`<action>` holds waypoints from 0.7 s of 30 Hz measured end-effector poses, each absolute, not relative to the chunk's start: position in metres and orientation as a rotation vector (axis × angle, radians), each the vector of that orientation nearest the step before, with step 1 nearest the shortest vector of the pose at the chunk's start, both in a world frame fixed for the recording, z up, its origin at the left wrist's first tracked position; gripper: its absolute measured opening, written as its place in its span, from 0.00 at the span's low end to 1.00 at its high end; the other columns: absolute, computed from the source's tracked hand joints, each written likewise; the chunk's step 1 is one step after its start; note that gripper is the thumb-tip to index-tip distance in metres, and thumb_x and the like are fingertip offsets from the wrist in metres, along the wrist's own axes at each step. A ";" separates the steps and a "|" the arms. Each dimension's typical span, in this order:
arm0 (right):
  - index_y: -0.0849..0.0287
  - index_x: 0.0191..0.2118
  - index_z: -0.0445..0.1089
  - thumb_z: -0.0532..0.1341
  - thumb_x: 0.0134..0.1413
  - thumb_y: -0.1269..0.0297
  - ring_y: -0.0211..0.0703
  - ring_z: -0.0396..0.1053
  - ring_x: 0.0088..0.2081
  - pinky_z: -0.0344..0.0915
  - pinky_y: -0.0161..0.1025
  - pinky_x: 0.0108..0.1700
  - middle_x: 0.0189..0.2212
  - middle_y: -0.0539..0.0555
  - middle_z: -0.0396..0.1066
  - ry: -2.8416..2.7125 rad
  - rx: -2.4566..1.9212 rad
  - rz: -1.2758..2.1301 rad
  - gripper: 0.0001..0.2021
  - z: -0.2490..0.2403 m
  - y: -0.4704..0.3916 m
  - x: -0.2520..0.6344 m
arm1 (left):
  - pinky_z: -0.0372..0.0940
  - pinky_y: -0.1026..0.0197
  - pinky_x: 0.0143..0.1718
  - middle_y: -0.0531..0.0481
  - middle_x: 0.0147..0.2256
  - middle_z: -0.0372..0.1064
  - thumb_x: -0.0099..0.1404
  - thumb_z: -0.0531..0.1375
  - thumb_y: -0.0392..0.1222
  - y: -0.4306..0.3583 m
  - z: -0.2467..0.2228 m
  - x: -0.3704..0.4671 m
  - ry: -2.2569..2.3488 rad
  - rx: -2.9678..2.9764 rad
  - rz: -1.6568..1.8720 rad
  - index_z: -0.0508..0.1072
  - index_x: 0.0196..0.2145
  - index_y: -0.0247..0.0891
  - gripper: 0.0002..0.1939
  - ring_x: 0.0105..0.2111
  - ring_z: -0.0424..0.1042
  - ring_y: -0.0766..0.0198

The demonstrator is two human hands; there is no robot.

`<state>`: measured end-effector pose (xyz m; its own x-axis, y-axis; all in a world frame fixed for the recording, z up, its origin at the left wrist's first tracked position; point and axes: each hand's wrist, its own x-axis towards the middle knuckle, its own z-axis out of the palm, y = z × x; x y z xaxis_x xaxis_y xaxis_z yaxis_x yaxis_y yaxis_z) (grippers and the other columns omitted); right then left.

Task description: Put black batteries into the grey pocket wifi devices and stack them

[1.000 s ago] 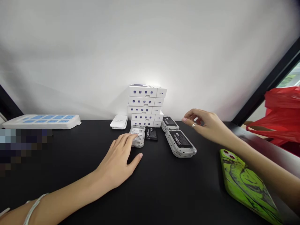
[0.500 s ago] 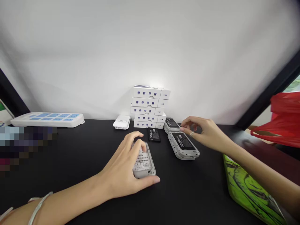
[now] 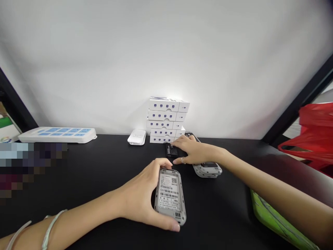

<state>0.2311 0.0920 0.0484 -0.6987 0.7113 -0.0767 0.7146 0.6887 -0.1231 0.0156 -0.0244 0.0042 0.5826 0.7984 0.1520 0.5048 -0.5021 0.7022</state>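
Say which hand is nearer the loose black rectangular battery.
Right. The right hand partly covers the battery; the left hand is farther, nearer the camera, holding a grey rectangular device.

White "3000" lettering on the black battery (image 3: 171,152).

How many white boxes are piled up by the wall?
5 visible, one atop another: top box, second box, middle box, fourth box, bottom box. Others may be hidden behind.

Five boxes (image 3: 162,124), one loose battery (image 3: 170,151) and one power strip (image 3: 58,135) show.
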 end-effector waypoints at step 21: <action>0.60 0.57 0.56 0.67 0.39 0.60 0.61 0.63 0.55 0.55 0.58 0.56 0.52 0.64 0.68 3.204 1.240 -0.200 0.37 0.052 0.083 0.230 | 0.64 0.35 0.52 0.41 0.53 0.56 0.42 0.73 0.59 -0.025 -0.002 0.018 1.157 2.158 0.804 0.46 0.59 0.48 0.55 0.56 0.61 0.38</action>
<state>0.2296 0.0833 0.0517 -0.7013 0.6733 0.2340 0.6390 0.7393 -0.2124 0.0176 -0.0248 -0.0023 0.4486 0.8603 0.2422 0.5264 -0.4734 0.7063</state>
